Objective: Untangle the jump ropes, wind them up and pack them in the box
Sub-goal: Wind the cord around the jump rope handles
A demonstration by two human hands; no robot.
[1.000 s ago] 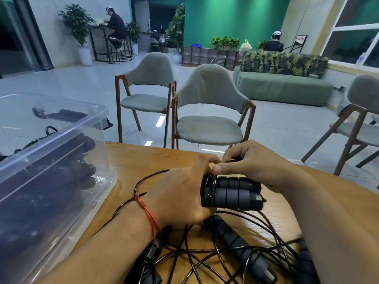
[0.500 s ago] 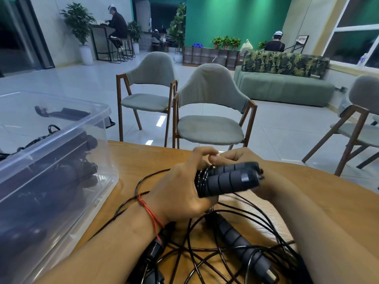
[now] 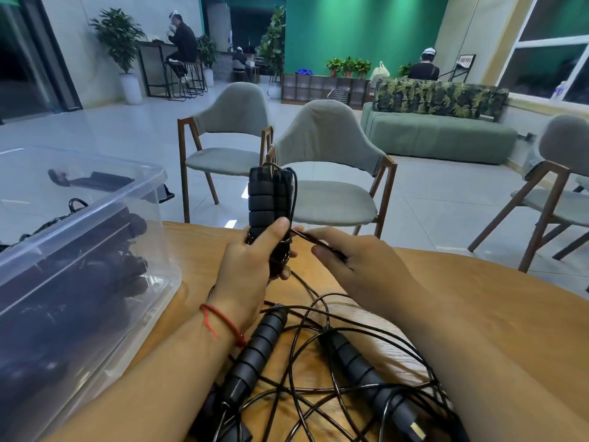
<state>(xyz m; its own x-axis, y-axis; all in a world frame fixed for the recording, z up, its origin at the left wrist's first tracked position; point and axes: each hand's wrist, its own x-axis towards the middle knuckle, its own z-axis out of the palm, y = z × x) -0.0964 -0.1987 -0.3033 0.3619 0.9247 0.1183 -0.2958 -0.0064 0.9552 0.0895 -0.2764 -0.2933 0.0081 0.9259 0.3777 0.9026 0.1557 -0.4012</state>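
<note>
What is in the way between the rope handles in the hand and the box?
Nothing visible. Only bare table lies between the handles in the left hand and the clear box beside them. But their cord, pinched by the right hand, runs down toward the tangled ropes, so it may tug back.

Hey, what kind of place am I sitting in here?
Probably a lounge or café-style common room: a long green sofa, grey padded wooden-legged chairs, and large potted plants.

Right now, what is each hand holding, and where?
Left hand grips the paired jump-rope handles at their lower ends; right hand pinches the cord beside them.
</note>
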